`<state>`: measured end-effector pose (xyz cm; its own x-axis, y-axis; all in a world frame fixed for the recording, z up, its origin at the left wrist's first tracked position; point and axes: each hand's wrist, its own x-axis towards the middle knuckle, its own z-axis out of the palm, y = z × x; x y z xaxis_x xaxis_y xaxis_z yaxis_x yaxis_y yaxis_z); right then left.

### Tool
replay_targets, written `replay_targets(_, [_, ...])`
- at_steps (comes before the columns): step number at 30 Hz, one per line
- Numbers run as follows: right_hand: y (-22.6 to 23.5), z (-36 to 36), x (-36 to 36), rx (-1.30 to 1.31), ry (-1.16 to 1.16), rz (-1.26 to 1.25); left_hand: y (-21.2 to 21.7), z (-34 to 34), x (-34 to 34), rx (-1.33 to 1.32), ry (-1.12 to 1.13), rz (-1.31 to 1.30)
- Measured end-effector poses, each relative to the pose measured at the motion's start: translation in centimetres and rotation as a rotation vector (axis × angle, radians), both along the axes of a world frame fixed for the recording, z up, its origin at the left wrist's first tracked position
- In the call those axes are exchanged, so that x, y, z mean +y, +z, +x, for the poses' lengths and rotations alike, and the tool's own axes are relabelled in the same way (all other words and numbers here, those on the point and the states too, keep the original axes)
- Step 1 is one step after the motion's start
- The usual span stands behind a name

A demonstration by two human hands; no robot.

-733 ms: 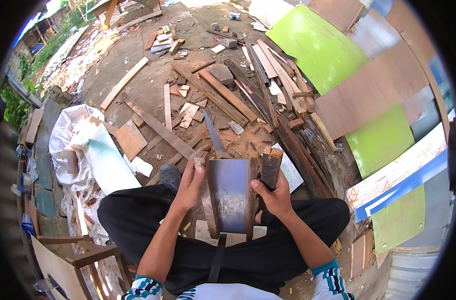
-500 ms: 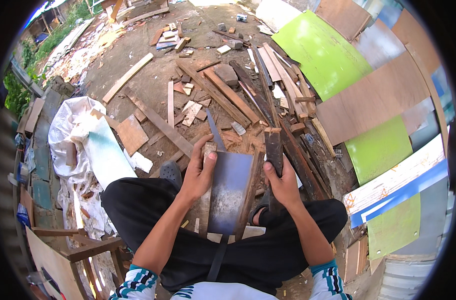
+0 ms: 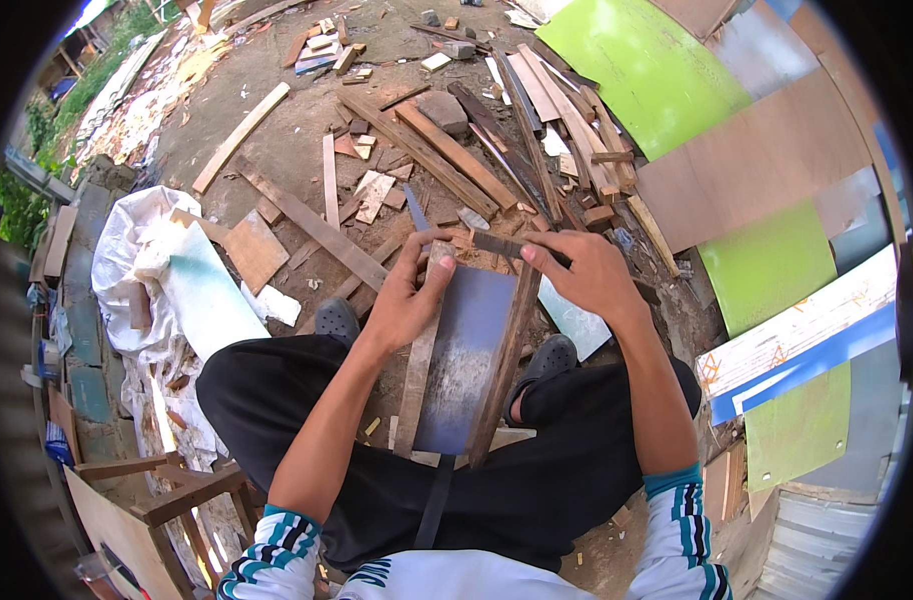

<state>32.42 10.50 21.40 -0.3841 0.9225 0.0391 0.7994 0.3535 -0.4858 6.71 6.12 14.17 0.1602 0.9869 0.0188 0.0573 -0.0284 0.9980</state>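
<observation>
Between my knees stands a blue-grey panel (image 3: 467, 350) with a wooden strip along each long side. My left hand (image 3: 402, 300) is closed around the far end of its left strip (image 3: 418, 375), thumb on top. My right hand (image 3: 587, 275) grips a short dark wooden batten (image 3: 499, 244), held crosswise at the panel's far end, above the top of the right strip (image 3: 505, 370). Whether the batten touches the strips, I cannot tell. Past my left hand a bluish pointed blade (image 3: 416, 207), perhaps of a saw, sticks out; its other end is hidden.
Loose planks (image 3: 417, 150) and offcuts litter the ground ahead. A white sack (image 3: 127, 260) and a pale board (image 3: 212, 300) lie at left. Green (image 3: 637, 70) and brown sheets (image 3: 757, 180) cover the right side. A wooden frame (image 3: 177, 490) stands at lower left.
My right hand has turned the batten from upright beside the panel to crosswise over its far end, moving up and inward. My left hand keeps its hold on the left strip.
</observation>
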Motion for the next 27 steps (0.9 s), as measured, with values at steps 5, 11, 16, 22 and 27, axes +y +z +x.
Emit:
replay_targets(5, [1.7,1.1,2.1,0.015,0.008,-0.074,1.7,1.0,1.6,-0.042,-0.022,-0.098])
replay_targets(11, [0.8,1.1,2.7,0.052,0.116,-0.138,1.4,1.4,0.2,-0.048,-0.033,-0.093])
replay_targets(16, [-0.8,-0.3,1.4,0.03,0.179,-0.111,1.8,1.2,-2.7,0.0,0.024,-0.083])
replay_targets(22, [-0.7,-1.0,0.6,0.002,0.201,-0.177,0.4,0.9,-4.1,0.103,0.059,-0.021])
replay_targets(27, [-1.8,-0.9,0.7,0.063,0.225,-0.214,-0.4,0.7,-4.1,0.076,0.038,-0.023])
